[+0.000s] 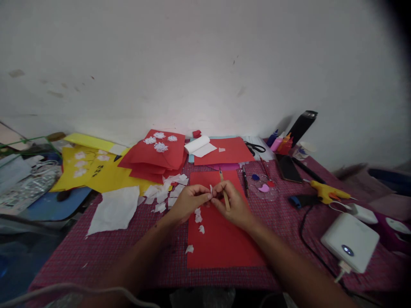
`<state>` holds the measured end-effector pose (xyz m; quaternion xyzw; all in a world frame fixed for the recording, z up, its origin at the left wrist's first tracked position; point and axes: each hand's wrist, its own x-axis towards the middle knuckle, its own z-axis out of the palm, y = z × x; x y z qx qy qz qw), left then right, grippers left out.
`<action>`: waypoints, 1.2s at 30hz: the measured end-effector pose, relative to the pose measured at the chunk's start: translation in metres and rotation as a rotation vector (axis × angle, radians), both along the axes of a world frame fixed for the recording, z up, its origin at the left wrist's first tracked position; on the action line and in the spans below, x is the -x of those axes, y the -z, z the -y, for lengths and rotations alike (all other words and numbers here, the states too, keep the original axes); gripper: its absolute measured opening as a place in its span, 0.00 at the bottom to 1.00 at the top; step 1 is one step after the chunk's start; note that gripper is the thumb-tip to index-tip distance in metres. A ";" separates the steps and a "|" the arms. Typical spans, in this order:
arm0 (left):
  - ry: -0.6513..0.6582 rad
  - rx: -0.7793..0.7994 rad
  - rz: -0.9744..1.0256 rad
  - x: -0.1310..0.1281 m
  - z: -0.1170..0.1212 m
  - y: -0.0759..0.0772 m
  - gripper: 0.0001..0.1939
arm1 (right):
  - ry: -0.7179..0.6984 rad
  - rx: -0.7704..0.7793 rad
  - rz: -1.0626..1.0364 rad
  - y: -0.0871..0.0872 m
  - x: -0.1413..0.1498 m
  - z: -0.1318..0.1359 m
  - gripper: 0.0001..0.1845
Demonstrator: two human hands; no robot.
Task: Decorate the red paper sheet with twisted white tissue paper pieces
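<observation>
My left hand and my right hand meet above a red paper sheet. Fingertips of both hands pinch a small piece of white tissue paper. A thin wooden stick, perhaps a brush or pencil, is also tucked in my right hand and points away from me. On the sheet's left side lie crumpled white tissue bits. Beside my left hand is a loose pile of torn white tissue squares.
Red sheets with white paper flowers and yellow sheets lie at left. A paint palette, a yellow glue gun, a black bottle and a white power box stand at right. A wall rises behind.
</observation>
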<state>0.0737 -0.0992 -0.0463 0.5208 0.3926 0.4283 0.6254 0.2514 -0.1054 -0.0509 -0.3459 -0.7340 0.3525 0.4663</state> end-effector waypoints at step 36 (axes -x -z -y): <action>-0.044 -0.277 -0.237 -0.001 0.002 0.001 0.04 | 0.001 0.214 -0.230 -0.001 0.004 -0.007 0.12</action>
